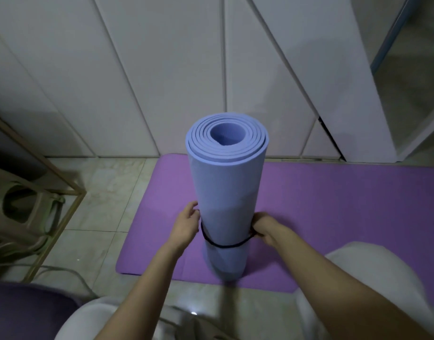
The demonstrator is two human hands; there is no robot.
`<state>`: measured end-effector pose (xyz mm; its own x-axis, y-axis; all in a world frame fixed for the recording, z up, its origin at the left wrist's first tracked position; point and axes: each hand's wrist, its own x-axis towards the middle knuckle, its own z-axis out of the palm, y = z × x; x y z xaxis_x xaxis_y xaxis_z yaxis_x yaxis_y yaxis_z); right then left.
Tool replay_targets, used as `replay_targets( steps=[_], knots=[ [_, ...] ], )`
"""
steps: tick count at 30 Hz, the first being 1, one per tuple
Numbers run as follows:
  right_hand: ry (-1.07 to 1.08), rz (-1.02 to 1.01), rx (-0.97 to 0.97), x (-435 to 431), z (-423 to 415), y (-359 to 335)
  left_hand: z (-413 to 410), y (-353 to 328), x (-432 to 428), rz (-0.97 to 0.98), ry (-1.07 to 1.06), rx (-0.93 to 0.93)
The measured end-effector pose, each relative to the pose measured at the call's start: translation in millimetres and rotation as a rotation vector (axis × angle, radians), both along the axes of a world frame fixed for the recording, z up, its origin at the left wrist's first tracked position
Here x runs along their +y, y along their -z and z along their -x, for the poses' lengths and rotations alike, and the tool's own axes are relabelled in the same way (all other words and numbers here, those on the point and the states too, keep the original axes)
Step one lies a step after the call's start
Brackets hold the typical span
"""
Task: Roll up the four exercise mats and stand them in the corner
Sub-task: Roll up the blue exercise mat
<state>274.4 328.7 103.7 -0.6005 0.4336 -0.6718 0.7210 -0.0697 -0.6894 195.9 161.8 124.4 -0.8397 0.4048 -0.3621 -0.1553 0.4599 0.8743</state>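
Note:
A blue exercise mat [225, 192], rolled into a tight cylinder, stands upright on a purple mat [334, 204] that lies flat on the floor. A thin black band [223, 246] circles the lower part of the roll. My left hand [186, 225] is at the roll's left side with its fingers curled at the band. My right hand [264, 228] is at the right side, its fingers pinching the band. The bottom end of the roll rests near the purple mat's front edge.
White cabinet doors [162, 82] rise just behind the mats. A metal-framed rack [51, 197] holding a beige plastic stool [22, 212] stands at the left. Pale tiled floor [103, 182] lies between them. A dark purple cushion [27, 310] sits at the bottom left beside my knees.

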Motion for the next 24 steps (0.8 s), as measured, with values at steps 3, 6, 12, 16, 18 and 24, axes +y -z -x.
replay_targets(
  steps=[3,6,12,16,18,24],
  knots=[
    [-0.102,-0.044,-0.015,-4.7,-8.9,-20.3,-8.9,-40.6,8.5,-0.258,-0.173,0.015],
    [-0.130,-0.004,0.017,-4.4,-16.6,-43.4,-18.6,-81.7,16.2,-0.413,-0.233,0.067],
    [0.092,-0.151,0.433,6.0,-14.2,-112.6,-33.6,-142.6,21.6,-0.535,-0.164,0.124],
    [0.036,-0.554,0.757,1.0,-25.1,-166.2,-40.9,-154.2,22.6,-0.500,-0.158,0.168],
    [-0.207,-0.877,0.848,-5.7,-36.1,-193.7,-39.4,-157.7,21.5,-0.482,-0.159,0.179],
    [-0.933,-1.390,0.420,-15.4,-36.3,-199.2,-34.7,-165.5,19.3,-0.434,-0.045,0.190]
  ],
)
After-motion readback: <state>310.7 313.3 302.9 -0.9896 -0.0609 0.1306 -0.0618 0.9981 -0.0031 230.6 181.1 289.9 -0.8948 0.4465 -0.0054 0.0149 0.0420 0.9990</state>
